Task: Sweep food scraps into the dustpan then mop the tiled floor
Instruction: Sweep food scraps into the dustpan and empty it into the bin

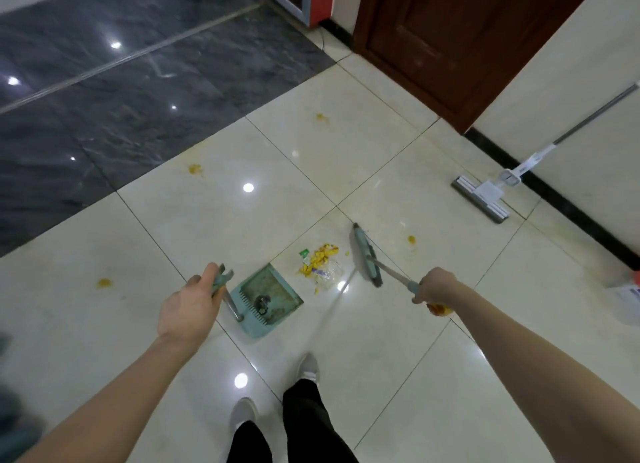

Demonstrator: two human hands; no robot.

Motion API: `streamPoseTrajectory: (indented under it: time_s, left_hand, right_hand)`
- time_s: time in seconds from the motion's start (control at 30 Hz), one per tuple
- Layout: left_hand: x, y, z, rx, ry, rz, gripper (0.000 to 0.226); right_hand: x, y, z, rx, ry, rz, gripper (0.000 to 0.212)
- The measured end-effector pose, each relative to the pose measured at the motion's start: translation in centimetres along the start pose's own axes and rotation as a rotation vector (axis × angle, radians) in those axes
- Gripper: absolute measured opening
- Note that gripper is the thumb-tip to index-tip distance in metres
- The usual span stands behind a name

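Observation:
A teal dustpan (268, 298) rests on the cream tiled floor (415, 341) with dark bits inside it. My left hand (188, 307) grips the top of its upright handle. A pile of yellow food scraps and clear wrapper (320, 265) lies just right of the dustpan's mouth. The teal broom head (367, 256) stands right of the pile, touching the floor. My right hand (434, 286) holds the broom's handle. Yellow stains mark the tiles at the stain far back (322, 117), the stain by the dark floor (195, 169), the stain at left (104, 283) and the stain right of the broom (411, 239).
A flat mop (485, 194) leans on the right wall with its head on the floor. A brown door (450, 40) stands at the back. Dark grey marble flooring (104, 99) covers the back left. My two feet (277, 393) stand behind the dustpan. A white container (625, 298) sits at right.

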State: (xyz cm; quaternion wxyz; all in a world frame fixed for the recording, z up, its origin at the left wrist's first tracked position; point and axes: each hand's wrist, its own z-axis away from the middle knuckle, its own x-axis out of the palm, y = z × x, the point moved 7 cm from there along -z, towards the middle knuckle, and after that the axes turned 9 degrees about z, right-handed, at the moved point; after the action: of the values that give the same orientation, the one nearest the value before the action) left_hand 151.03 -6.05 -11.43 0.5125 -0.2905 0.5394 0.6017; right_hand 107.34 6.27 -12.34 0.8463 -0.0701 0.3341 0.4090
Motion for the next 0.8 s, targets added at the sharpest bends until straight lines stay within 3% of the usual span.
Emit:
streamPoseTrajectory:
  time_s: [0.13,0.37,0.57,0.8]
  left_hand:
    - [-0.1,-0.9,1.0,-0.035,0.004,0.002,0.024]
    - [0.3,-2.9,3.3,-0.045,0.011,0.102,0.022]
    - [0.2,-4.1,4.9,-0.044,0.007,0.066,0.024]
    - [1.3,-4.6,5.9,-0.019,0.008,0.067,0.025]
  right_hand:
    - [3.0,-1.7,1.4,-0.023,-0.063,0.046,0.025]
    - [5.8,-3.3,6.2,-0.097,-0.077,0.119,0.035]
    - [3.3,-2.9,7.5,-0.096,0.050,0.115,0.039]
    - [5.4,-6.6,5.4,-0.128,0.109,0.203,0.036]
